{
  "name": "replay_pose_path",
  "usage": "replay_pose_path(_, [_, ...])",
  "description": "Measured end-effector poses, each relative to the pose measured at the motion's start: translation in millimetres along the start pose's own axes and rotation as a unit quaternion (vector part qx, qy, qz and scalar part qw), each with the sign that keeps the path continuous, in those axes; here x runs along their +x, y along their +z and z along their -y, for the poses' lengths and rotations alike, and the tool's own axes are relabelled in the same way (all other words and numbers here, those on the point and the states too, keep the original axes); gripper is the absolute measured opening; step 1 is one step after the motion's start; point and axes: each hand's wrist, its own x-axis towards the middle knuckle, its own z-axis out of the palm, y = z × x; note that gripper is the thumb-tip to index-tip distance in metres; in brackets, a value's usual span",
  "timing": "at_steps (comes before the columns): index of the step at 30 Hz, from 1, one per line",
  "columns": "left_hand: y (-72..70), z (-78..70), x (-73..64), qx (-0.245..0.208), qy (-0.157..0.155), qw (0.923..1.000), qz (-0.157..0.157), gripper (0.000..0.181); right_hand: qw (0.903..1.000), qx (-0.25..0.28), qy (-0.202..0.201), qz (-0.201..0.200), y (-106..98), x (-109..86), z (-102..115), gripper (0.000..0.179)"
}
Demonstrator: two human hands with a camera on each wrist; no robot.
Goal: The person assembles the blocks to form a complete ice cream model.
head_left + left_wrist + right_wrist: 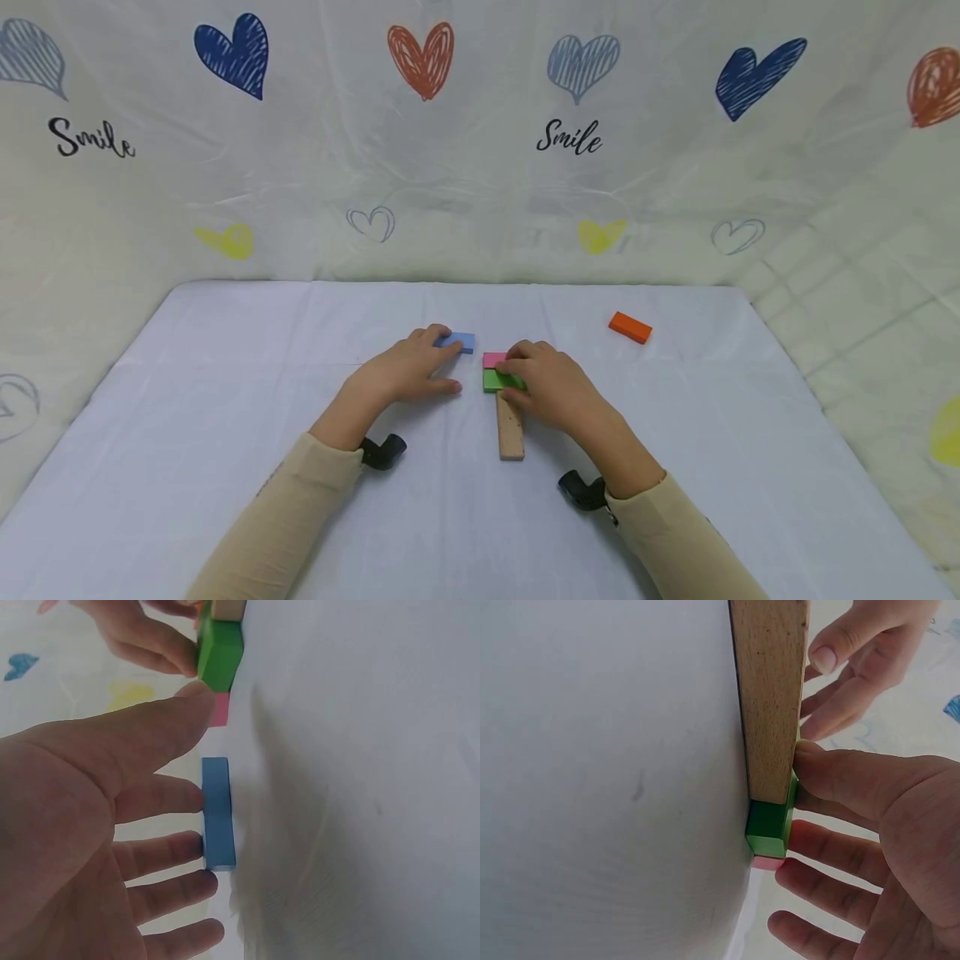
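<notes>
My left hand (408, 367) has its fingers spread, the fingertips right at a light blue block (467, 343) lying flat on the table. In the left wrist view those fingers lie along one side of the blue block (217, 814), thumb apart from it. My right hand (553, 385) rests its fingertips on a green block (491, 381) and a pink block (491, 360), which lie side by side. Its thumb is at the joint between the green block and a plain wooden block (511, 433), which points toward me. The hand hides the right ends of the green and pink blocks.
An orange block (630, 327) lies apart at the back right. A white cloth (225, 417) covers the table, and a curtain printed with hearts (480, 167) hangs behind its far edge. Black wrist cameras (384, 452) sit at both cuffs.
</notes>
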Motion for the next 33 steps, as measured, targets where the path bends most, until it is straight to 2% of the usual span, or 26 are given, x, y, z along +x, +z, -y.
replay_pose_path(16, [5.6,-3.7,3.7,-0.002,0.000,1.0000,-0.003,0.075,1.0000,0.000,0.003,0.003,-1,1.0,-1,0.039])
replay_pose_path(26, [10.6,-7.2,5.3,-0.004,0.015,0.9998,-0.013,0.075,1.0000,0.005,0.002,0.003,0,1.0,-2,0.039])
replay_pose_path(30, [12.5,-8.7,6.3,-0.014,0.031,0.9993,-0.014,0.075,1.0000,0.007,0.002,0.002,0,1.2,-2,0.039])
replay_pose_path(33, [13.7,-9.4,7.2,-0.005,0.042,0.9990,-0.017,0.075,1.0000,0.008,0.000,0.001,-1,1.0,-2,0.039])
